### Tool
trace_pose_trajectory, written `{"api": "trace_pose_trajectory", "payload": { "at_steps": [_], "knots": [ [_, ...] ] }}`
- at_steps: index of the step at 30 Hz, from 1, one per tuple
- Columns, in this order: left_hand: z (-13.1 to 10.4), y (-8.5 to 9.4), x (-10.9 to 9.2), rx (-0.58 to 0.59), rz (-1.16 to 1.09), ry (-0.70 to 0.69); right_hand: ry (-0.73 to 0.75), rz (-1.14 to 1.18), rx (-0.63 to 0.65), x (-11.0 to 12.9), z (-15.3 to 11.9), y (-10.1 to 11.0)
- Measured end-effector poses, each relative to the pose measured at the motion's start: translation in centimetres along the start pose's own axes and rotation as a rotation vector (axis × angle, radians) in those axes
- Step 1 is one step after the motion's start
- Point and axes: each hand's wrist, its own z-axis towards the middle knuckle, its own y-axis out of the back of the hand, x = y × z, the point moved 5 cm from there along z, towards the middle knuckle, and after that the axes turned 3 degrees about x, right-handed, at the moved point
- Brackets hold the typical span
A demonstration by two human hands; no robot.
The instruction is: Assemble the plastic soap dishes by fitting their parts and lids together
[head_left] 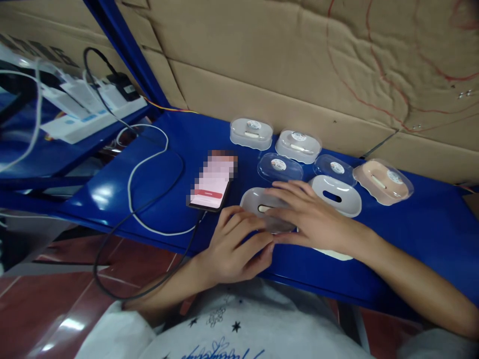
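Note:
A greyish oval soap dish with a slot and a pale insert in its middle lies on the blue table. My right hand reaches over this dish with fingers stretched and spread, covering its right part. At the dish's near left side is my left hand, its fingers bent and closed. The left thumb and index fingertips come together close to my right thumb; whatever lies between them is hidden. Beside my right hand sits a white soap dish with a dark slot. A cream-coloured piece shows partly under my right wrist.
Two lidded soap dishes and a pinkish one stand along the back. Clear lids lie before them. A phone on a cable is left; a power strip stands beyond.

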Motion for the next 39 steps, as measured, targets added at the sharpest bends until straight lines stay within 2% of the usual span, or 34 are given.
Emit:
{"api": "trace_pose_trajectory", "payload": {
  "at_steps": [3,7,12,18,23,28,31,34,39],
  "knots": [
    [0.0,-0.1,0.1,0.011,-0.016,0.004,-0.055,0.002,0.048,0.2,-0.1,-1.5],
    [0.0,-0.1,0.1,0.001,-0.024,-0.001,-0.093,0.083,0.027,-0.7,0.0,-2.6],
    [-0.1,-0.1,0.1,0.009,-0.041,-0.003,-0.076,0.103,-0.032,-1.1,0.0,-2.7],
    [0.1,-0.2,0.2,-0.015,-0.051,-0.017,-0.117,0.116,-0.039,-1.3,-0.2,-3.1],
    [0.3,-0.4,0.1,0.042,-0.04,-0.008,-0.105,0.197,-0.101,-1.6,-0.3,-2.9],
    [0.2,-0.5,-0.1,0.085,-0.044,-0.064,-0.091,0.221,-0.139,-1.6,-0.3,-2.1],
    [0.1,-1.1,0.0,0.163,-0.022,-0.07,-0.089,0.204,-0.214,-2.0,-0.3,-1.3],
    [-0.2,-2.2,0.0,0.3,0.026,-0.08,-0.104,0.148,-0.283,-2.9,-0.4,-0.8],
    [-1.2,-3.2,-1.7,0.486,-0.026,-0.276,-0.087,0.099,-0.278,-3.9,-0.4,-0.8]
  ]
}}
